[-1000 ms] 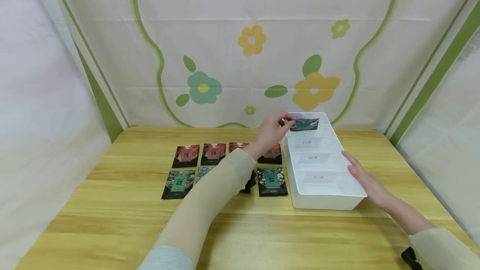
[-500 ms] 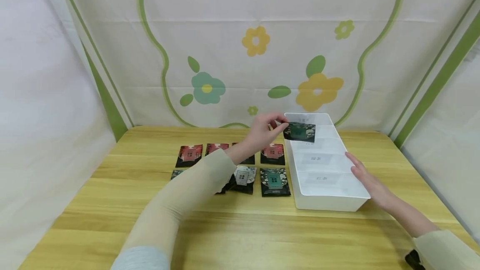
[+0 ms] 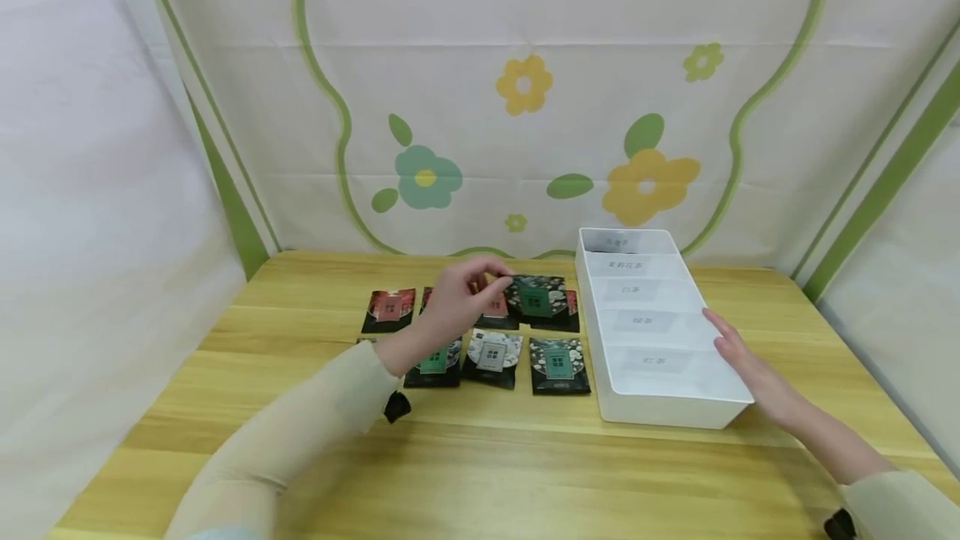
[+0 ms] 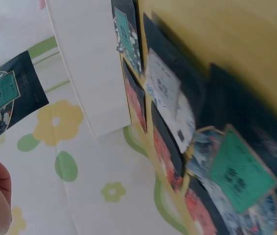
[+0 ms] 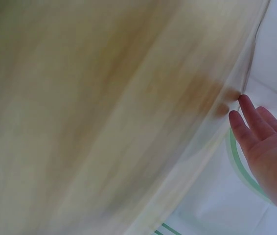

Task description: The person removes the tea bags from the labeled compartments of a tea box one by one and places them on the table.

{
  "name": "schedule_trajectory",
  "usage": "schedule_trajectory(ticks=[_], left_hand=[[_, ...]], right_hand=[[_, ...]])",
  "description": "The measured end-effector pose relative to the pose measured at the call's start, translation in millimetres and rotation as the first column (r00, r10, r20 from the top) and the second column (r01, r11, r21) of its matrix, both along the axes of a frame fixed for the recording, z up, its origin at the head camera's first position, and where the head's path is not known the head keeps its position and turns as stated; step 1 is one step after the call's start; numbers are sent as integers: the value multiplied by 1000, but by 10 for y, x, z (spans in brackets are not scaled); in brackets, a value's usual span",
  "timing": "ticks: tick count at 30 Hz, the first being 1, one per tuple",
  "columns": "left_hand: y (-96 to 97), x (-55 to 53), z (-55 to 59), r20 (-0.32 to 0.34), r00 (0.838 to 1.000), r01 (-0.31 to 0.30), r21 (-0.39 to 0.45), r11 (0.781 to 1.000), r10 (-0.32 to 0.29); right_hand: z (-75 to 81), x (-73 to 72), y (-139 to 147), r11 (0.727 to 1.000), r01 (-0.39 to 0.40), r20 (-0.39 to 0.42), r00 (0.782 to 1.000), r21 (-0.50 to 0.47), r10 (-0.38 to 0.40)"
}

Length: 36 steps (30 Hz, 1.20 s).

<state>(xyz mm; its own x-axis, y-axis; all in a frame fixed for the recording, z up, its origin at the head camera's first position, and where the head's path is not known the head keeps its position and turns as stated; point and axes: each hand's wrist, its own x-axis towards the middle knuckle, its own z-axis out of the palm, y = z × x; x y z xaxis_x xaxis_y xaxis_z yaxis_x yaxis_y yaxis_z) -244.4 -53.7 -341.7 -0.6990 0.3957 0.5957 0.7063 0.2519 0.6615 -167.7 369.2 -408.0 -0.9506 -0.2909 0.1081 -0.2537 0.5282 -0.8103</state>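
Note:
In the head view my left hand [image 3: 459, 298] pinches one edge of a dark sachet with a green label [image 3: 536, 298]. It is held up in front of the back row of red-labelled sachets [image 3: 390, 309], left of the white divided box [image 3: 663, 412]. The left wrist view shows the same held sachet [image 4: 12, 95] beside my fingertips. My right hand [image 3: 757, 377] lies along the box's right side, fingers extended; in the right wrist view those fingers [image 5: 248, 117] are straight. A dark edge shows in the box's rearmost compartment; its contents are mostly hidden.
The front row on the wooden table [image 3: 480, 473] has a white-labelled sachet [image 3: 491, 357], a bright-green one [image 3: 435, 363] and a teal-labelled one [image 3: 559, 369] close to the box. My left forearm partly covers the row's left end. A flowered cloth hangs behind.
My left hand has carried the green-labelled sachet leftward and down, from above the box's back compartments to over the red sachets. My right hand has stayed at the box's side.

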Motion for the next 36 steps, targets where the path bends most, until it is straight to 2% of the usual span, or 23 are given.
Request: schedule_trajectory(ticks=[5, 9, 13, 17, 22, 27, 30, 33, 36], left_hand=[[-263, 197, -56, 19, 998, -59, -6, 998, 59], [-454, 373, -136, 86, 994, -62, -38, 997, 65], [-654, 542, -219, 148, 985, -75, -109, 991, 91], [-870, 676, -260, 173, 978, -87, -180, 980, 119], [-1161, 779, -298, 210, 969, -80, -237, 968, 132], [-1406, 870, -402, 258, 955, -72, -278, 958, 147], [-1525, 909, -477, 266, 954, -55, -295, 954, 137], [-1633, 922, -538, 254, 956, -56, -336, 940, 147], [-1730, 913, -564, 248, 951, -72, -397, 915, 183]], right_hand=[[-1, -12, 16, 1000, 7, 1, 1000, 17, -7], [-7, -2, 23, 1000, 5, 5, 1000, 13, -5], [-13, 7, 21, 1000, 7, 9, 1000, 15, -7], [-19, 4, 13, 1000, 7, 14, 1000, 15, -8], [-8, -12, 13, 1000, 8, 14, 1000, 5, -8], [-2, -18, 27, 1000, 7, 8, 1000, 9, -7], [-4, -21, 32, 1000, 9, 7, 1000, 8, -9], [-7, -21, 31, 1000, 10, 8, 1000, 7, -11], [-10, -20, 25, 1000, 10, 5, 1000, 5, -10]])
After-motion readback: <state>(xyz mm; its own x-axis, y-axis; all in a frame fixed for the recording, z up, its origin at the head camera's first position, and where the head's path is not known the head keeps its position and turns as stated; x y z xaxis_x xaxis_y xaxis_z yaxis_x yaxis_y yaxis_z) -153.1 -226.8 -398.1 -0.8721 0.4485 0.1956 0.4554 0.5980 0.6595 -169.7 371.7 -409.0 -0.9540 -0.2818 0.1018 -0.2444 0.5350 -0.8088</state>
